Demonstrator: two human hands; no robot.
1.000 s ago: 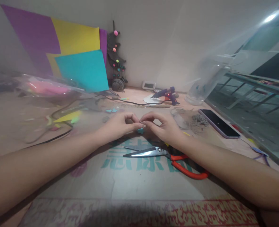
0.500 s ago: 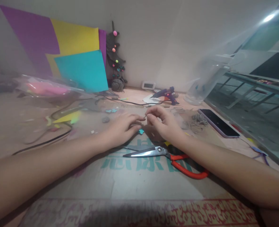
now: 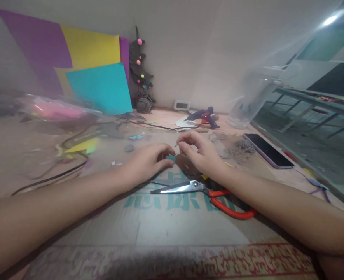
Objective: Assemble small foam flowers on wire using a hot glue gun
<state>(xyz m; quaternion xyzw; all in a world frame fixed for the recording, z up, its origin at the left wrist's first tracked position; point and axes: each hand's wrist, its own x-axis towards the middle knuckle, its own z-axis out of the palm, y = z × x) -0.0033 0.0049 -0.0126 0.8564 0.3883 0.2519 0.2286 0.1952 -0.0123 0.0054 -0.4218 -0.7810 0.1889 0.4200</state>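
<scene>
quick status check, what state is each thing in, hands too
Left hand, grip closed on a small teal piece
Right hand, grip pinched on a thin piece, too small to identify
Scissors, lying flat, blades parted
Phone, face up, screen dark
Glue gun, red light lit
Blue sheet, propped upright
White display, upright, reading illegible
Clear jug, upright, contents unclear

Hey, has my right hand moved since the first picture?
Yes, slightly: judged against the scissors lying on the cardboard, your right hand now sits higher in the picture, farther from the blades.
</scene>
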